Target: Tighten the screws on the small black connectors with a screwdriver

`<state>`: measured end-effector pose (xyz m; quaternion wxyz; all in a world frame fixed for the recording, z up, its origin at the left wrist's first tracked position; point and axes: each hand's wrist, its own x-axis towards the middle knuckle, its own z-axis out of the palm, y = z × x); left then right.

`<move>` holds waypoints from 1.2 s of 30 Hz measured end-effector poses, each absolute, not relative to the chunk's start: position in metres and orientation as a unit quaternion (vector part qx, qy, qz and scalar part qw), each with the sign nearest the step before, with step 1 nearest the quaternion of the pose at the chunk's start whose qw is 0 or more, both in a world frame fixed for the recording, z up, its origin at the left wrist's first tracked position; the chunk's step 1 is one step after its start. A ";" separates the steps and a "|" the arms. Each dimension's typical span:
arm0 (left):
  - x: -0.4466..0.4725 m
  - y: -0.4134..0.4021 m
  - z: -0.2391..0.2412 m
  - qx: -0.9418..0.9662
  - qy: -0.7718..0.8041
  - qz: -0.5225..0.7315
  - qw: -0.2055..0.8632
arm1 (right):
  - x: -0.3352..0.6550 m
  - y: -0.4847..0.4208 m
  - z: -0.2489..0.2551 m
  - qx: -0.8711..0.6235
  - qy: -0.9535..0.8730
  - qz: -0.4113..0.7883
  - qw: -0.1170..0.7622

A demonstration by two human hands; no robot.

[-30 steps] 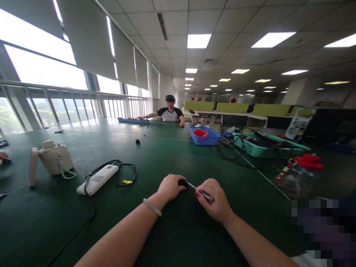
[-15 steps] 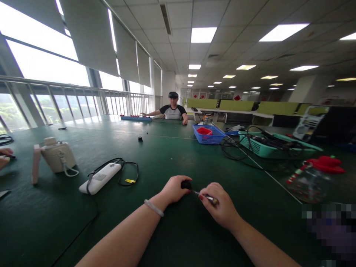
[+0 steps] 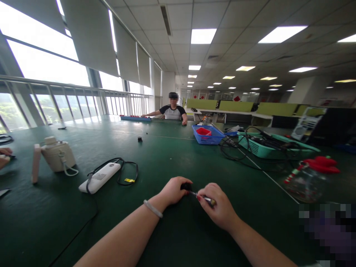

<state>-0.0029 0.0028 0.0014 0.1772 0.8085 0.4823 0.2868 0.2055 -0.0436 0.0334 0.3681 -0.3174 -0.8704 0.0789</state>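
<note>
My left hand (image 3: 174, 190) is closed around a small black object (image 3: 185, 186) and holds it down on the green table (image 3: 167, 155). My right hand (image 3: 218, 205) grips a thin screwdriver (image 3: 204, 198) in a pinch. Its metal tip points left into the black object. The two hands sit close together near the table's front edge. A pale bracelet circles my left wrist.
A white power bank (image 3: 99, 177) with a black cord lies to the left, beside a cream appliance (image 3: 57, 155). A blue basket (image 3: 207, 135), a teal tray of cables (image 3: 274, 146) and a red-lidded jar (image 3: 310, 178) stand on the right. A person (image 3: 172, 109) sits at the far end.
The hands have stayed together on the black object, shifting only slightly. The view has drifted a little between frames.
</note>
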 end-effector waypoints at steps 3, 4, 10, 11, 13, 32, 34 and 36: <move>-0.003 0.003 0.001 0.808 0.483 0.288 0.178 | 0.205 -0.045 0.035 -0.325 -0.870 0.075 0.363; -0.003 0.003 0.001 0.807 0.483 0.288 0.179 | 0.204 -0.045 0.035 -0.327 -0.871 0.074 0.359; -0.003 0.001 0.002 0.804 0.489 0.283 0.187 | 0.205 -0.046 0.035 -0.317 -0.882 0.066 0.342; -0.003 0.001 0.003 0.803 0.491 0.280 0.188 | 0.205 -0.047 0.035 -0.316 -0.884 0.065 0.339; -0.003 0.000 0.003 0.804 0.493 0.276 0.187 | 0.205 -0.048 0.035 -0.318 -0.886 0.063 0.333; -0.003 -0.001 0.005 0.815 0.477 0.272 0.182 | 0.197 -0.055 0.038 -0.305 -0.911 0.018 0.279; -0.004 -0.002 0.005 0.816 0.474 0.275 0.182 | 0.197 -0.055 0.038 -0.304 -0.911 0.013 0.278; -0.004 -0.002 0.005 0.817 0.473 0.276 0.181 | 0.197 -0.055 0.037 -0.304 -0.911 0.008 0.277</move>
